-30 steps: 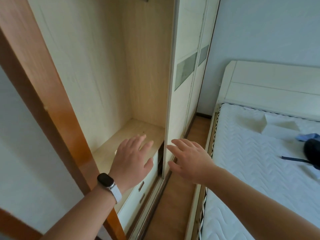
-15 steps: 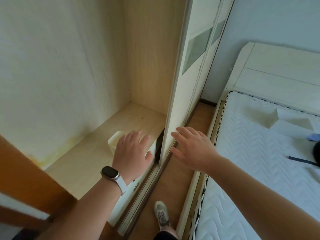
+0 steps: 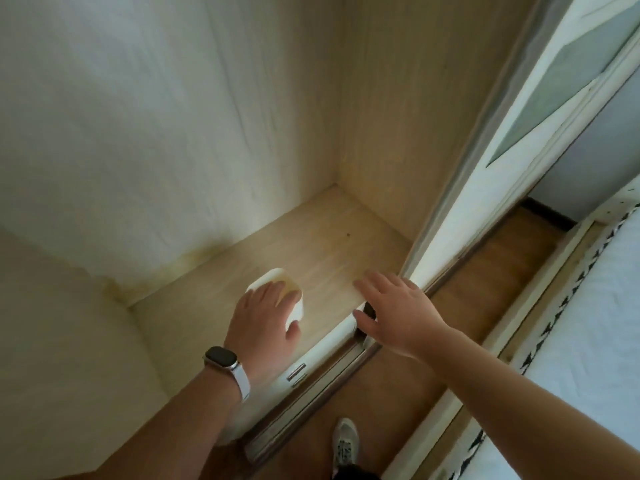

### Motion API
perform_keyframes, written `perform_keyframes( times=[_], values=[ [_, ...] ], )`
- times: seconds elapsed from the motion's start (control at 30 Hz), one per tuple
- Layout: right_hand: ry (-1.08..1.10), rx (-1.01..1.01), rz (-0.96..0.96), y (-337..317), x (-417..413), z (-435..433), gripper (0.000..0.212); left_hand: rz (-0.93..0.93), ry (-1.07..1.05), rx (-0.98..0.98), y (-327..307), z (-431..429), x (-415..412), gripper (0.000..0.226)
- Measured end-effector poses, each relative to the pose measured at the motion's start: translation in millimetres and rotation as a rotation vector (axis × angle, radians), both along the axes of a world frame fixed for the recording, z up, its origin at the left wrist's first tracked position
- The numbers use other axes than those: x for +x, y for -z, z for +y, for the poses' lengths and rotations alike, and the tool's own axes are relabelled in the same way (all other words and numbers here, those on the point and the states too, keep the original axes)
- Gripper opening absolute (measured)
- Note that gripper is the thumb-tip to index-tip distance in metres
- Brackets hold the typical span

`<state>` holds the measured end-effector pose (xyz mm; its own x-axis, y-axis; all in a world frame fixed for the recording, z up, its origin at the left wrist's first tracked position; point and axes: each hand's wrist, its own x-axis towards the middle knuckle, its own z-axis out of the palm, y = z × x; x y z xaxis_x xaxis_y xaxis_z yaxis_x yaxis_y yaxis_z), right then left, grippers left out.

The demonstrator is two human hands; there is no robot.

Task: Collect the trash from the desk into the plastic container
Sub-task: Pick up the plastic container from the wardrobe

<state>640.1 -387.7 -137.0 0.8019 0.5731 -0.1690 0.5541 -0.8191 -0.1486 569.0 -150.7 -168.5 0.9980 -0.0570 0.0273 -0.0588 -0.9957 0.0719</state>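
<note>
Wardrobe shelf (image 3: 329, 258): container (image 3: 266, 278) sits near the front edge under my left hand (image 3: 263, 320), fingers draped over its rim, can't tell if gripping. Right hand (image 3: 398, 306) spread beside the door (image 3: 467, 209). Sloppy grab probably tips it off.

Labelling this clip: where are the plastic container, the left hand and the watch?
plastic container (image 3: 267, 276), head view, far rim corner.
left hand (image 3: 260, 323), head view, back of the hand.
watch (image 3: 221, 357), head view, dark screen.

Centre frame: small white plastic container (image 3: 268, 277), smooth, semi-matt. Pale wood-grain laminate shelf (image 3: 332, 244) under it: smooth, low sheen. Lower centre: brown wood floor (image 3: 408, 393), satin. Right edge: white quilted cloth mattress (image 3: 588, 341), matt. Watch (image 3: 221, 356): glossy dark face, white rubbery strap.
</note>
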Motion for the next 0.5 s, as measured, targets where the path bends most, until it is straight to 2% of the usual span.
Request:
perform_keyframes(
  times=[0.1, 0.3, 0.5],
  values=[
    [-0.081, 0.002, 0.015, 9.0, 30.1, 11.1, 0.057, 0.009, -0.049, 0.0, 5.5, 7.6, 9.4, 0.043],
    [-0.242, 0.024, 0.035, 26.4, 67.3, 48.5, 0.061, 0.118, -0.182, 0.01, 15.3, 27.8, 15.2, 0.054],
    [-0.278, 0.013, 0.1, 45.3, 84.2, 78.9, 0.057, 0.176, -0.304, -0.103, 39.3, 53.0, 17.5, 0.047]
  ],
)
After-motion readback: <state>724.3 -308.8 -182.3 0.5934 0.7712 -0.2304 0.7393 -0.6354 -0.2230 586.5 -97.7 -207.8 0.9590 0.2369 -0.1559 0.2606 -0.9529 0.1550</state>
